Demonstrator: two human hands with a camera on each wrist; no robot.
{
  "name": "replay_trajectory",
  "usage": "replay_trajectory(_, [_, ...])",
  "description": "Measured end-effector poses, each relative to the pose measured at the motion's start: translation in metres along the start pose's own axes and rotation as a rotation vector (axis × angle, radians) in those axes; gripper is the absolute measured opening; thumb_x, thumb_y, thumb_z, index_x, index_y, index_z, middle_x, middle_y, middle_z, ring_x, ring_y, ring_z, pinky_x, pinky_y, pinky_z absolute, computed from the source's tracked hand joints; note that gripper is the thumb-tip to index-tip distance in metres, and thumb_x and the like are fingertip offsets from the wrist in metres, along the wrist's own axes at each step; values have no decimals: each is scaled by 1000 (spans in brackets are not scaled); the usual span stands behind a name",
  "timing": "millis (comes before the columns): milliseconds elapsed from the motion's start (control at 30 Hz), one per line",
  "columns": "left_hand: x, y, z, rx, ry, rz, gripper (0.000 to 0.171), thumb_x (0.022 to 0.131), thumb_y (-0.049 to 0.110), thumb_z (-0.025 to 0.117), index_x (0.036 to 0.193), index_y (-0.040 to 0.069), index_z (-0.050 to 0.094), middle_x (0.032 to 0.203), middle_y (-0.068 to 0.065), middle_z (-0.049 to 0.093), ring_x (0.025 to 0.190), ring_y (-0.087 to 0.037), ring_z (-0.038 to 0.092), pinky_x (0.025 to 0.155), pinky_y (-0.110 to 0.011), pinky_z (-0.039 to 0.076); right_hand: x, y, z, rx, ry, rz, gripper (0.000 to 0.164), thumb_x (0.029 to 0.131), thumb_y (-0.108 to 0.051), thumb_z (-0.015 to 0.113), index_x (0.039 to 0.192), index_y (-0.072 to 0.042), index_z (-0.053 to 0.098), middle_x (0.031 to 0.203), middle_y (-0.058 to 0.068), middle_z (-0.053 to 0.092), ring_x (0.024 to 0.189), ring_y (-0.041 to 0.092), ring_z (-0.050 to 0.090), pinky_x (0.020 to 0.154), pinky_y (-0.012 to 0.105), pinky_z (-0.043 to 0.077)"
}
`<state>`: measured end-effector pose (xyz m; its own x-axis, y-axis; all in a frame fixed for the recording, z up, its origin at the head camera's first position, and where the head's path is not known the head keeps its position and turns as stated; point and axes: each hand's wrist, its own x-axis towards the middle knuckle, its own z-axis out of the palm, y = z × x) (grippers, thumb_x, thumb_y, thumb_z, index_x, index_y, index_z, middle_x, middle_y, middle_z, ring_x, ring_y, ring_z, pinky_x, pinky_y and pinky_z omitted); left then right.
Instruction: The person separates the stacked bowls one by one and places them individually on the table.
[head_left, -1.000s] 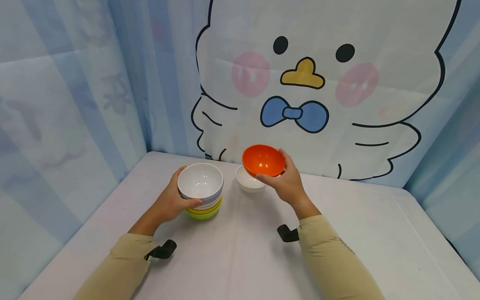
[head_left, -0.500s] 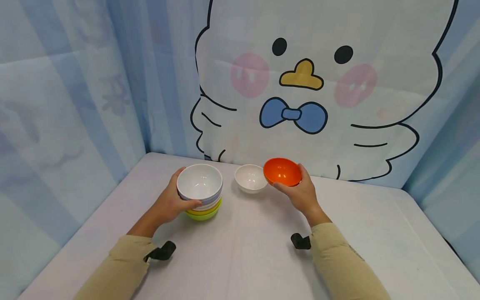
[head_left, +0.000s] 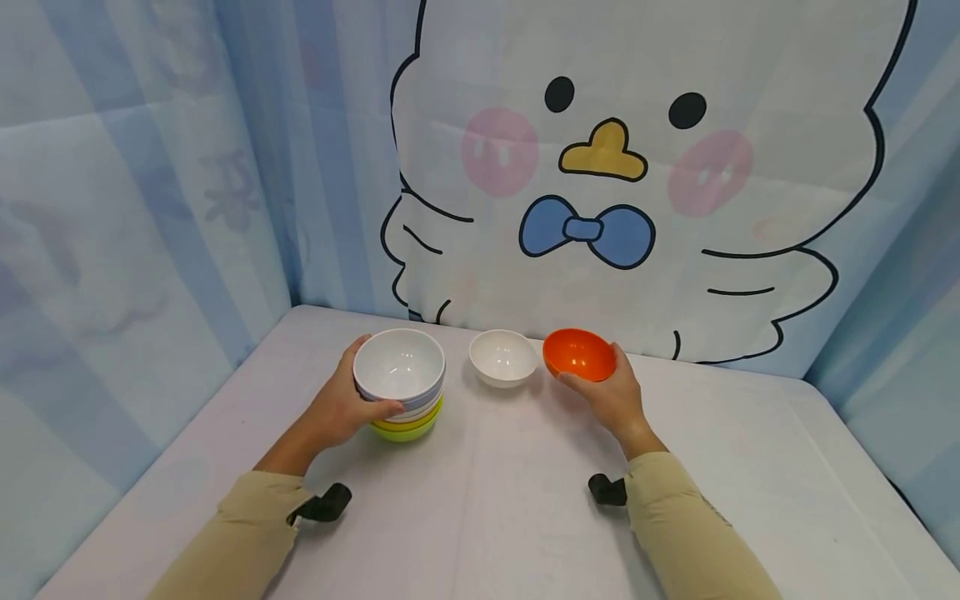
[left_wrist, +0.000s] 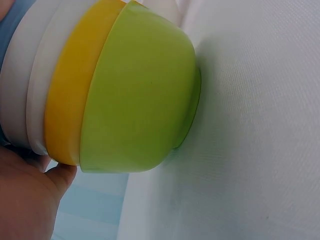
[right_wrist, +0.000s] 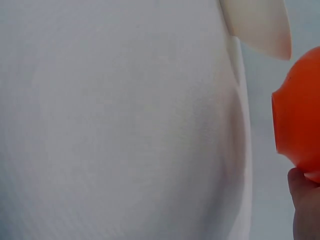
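My left hand [head_left: 341, 404] grips a stack of nested bowls from its left side, thumb across the front. A white bowl [head_left: 400, 364] tops the stack, and a yellow bowl [left_wrist: 80, 75] and a green bowl [left_wrist: 142, 90] are lowest. In the left wrist view the green bowl's foot is right at the white tablecloth. My right hand [head_left: 611, 400] holds an orange bowl [head_left: 579, 354] by its right side, thumb at the near rim. The right wrist view has the orange bowl's foot [right_wrist: 276, 122] raised over the cloth. Between stack and orange bowl stands a separate white bowl [head_left: 503, 358].
A white cloth covers the table [head_left: 480, 517]. Behind it hangs a curtain [head_left: 585, 292] with a cartoon face and bow tie, close behind the white and orange bowls. Blue striped curtains [head_left: 135, 208] flank both sides. Dark wrist mounts [head_left: 326, 502] project inward from both sleeves.
My right hand has carried the orange bowl rightward and down, from over the separate white bowl to its right side. The left hand and stack have stayed put.
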<state>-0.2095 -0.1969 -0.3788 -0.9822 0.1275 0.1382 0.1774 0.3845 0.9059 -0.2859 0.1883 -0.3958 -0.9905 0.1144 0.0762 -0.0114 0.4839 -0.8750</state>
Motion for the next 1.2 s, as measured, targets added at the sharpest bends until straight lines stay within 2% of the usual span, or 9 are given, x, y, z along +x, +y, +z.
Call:
replay_trajectory(367, [0,-1,-1,-11,0,-1,112,82,16,84,158,3,3,154,-22,30,138,-43,34,111,-61,30,1,8,2,-31,-21,63,108,85,-38,77,160,-5,7,159,20,25,137,40,34,108,56,38])
replay_trajectory(667, [0,0,-1,-11,0,1,112,82,17,85,158,4,3,154,-22,29,138,-43,33,111,-61,30,3,12,3,-42,-48,61,108,85,-37,77,159,-1,7,158,23,27,136,40,36,111,54,35])
replay_trajectory(1200, [0,1,0,-10,-1,-12,113,82,20,85,158,5,3,154,-22,29,138,-43,34,111,-61,31,4,10,7,-25,-84,68,108,86,-34,77,159,-1,4,156,23,28,135,42,36,109,57,36])
